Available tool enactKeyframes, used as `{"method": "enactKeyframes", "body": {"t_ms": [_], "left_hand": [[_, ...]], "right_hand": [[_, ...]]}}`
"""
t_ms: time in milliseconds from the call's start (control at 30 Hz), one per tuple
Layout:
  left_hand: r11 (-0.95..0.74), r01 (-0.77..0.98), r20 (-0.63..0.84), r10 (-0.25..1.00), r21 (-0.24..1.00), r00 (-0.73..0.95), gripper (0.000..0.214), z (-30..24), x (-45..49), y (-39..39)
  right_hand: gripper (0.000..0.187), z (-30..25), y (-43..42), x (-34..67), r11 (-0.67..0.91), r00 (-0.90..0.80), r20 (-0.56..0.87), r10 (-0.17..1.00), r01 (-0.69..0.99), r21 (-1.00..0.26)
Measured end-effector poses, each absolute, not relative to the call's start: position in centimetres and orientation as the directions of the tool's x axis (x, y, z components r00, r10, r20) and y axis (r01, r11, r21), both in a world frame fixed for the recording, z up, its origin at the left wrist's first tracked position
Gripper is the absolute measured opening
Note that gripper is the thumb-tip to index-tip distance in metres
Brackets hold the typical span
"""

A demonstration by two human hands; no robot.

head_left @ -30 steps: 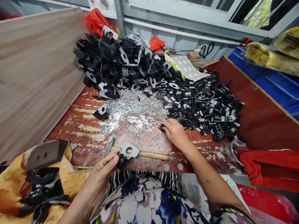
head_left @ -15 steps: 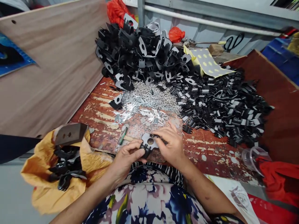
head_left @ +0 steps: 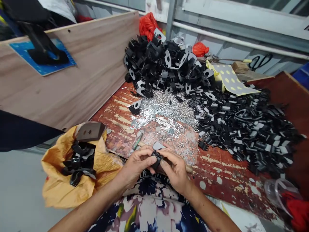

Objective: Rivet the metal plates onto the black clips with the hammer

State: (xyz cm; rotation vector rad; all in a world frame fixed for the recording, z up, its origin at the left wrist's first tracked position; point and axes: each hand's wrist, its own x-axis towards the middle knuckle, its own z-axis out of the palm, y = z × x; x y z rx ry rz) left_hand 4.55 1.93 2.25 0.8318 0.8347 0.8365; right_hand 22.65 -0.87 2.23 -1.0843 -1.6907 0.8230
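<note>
My left hand and my right hand meet at the near edge of the worn red table. Both pinch the same small black clip part, whose flat grey tab with a hole sticks up behind my fingers. Just beyond them, a heap of small shiny metal pins is spread over a speckled stone slab. A hammer lies on the slab, mostly hidden under my hands.
A tall pile of larger black clips stands at the back. Several small black pieces spread to the right. An orange bag with finished black parts sits at my left. Wooden boards wall the table's sides.
My right hand left the small black pieces and came back to my left hand. Both hands now pinch the clip part together, closer to my body. The view swung left.
</note>
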Motion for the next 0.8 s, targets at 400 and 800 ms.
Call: {"method": "enactKeyframes", "body": {"t_ms": [400, 800], "left_hand": [[0.371, -0.283, -0.308, 0.92, 0.884, 0.243, 0.024, 0.7, 1.5, 2.7], [0.439, -0.301, -0.357, 0.888, 0.847, 0.29, 0.027, 0.0, -0.2, 2.6]], "right_hand": [[0.027, 3.8, 13.1, 22.5, 0.257, -0.224, 0.127, 0.966, 0.827, -0.5], [0.014, 2.0, 14.5, 24.6, 0.318, -0.322, 0.133, 0.937, 0.638, -0.701]]}}
